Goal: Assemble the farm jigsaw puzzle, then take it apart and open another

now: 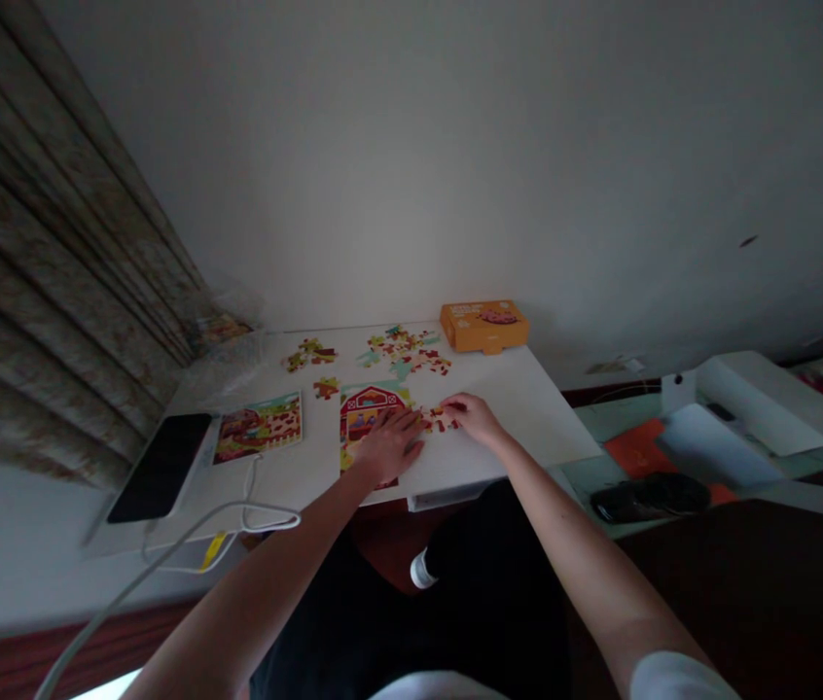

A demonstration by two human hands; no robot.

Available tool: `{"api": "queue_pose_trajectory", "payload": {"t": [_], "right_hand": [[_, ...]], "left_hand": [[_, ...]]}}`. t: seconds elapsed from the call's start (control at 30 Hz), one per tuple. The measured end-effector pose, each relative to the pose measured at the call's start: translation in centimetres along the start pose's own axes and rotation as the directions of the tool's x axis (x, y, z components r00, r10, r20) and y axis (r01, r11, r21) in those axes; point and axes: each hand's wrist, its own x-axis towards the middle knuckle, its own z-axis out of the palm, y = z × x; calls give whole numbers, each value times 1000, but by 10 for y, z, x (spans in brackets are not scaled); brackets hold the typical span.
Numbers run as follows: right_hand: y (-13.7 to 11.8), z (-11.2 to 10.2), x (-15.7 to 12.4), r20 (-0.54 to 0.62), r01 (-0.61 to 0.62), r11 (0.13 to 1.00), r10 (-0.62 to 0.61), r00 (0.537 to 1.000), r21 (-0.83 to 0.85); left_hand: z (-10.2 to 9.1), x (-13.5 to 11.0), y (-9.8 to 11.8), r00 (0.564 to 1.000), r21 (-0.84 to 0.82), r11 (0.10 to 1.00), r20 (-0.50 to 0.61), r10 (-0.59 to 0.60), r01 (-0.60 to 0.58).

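A partly joined jigsaw puzzle (375, 399) with a red barn lies on the white table. My left hand (391, 445) rests flat on it, fingers stretched out, covering its middle. Just to the right, my right hand (471, 413) has its fingers pinched at the edge of some joined puzzle pieces (435, 420) beside the barn part. Whether a piece sits between those fingertips is hidden. Loose puzzle pieces (404, 342) lie farther back, with more pieces (309, 354) at the back left and a small cluster (326, 388) left of the barn.
An orange puzzle box (484, 328) stands at the table's back right. On the left lie a picture card (260, 428) and a black-screened device (160, 469), with a white cable (251, 506) looping over the front edge. A glass shelf at right holds an open white box (783, 403) and black shoe (649, 496).
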Motion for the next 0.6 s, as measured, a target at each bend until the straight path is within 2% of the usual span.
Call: {"api": "queue_pose_trajectory", "payload": {"t": [0.23, 0.43, 0.53, 0.6], "right_hand": [[3, -2, 4, -22, 33, 992, -36, 999, -121], [8, 2, 4, -10, 53, 989, -55, 998, -141], [14, -6, 10, -33, 51, 987, -57, 998, -155], [21, -18, 16, -102, 52, 978, -74, 992, -204]], "left_hand": [[1, 0, -1, 1000, -5, 1000, -22, 5, -5], [0, 0, 0, 1000, 0, 1000, -20, 1, -1], [0, 0, 0, 1000, 7, 1000, -3, -4, 4], [0, 0, 0, 1000, 14, 1000, 18, -13, 12]]}}
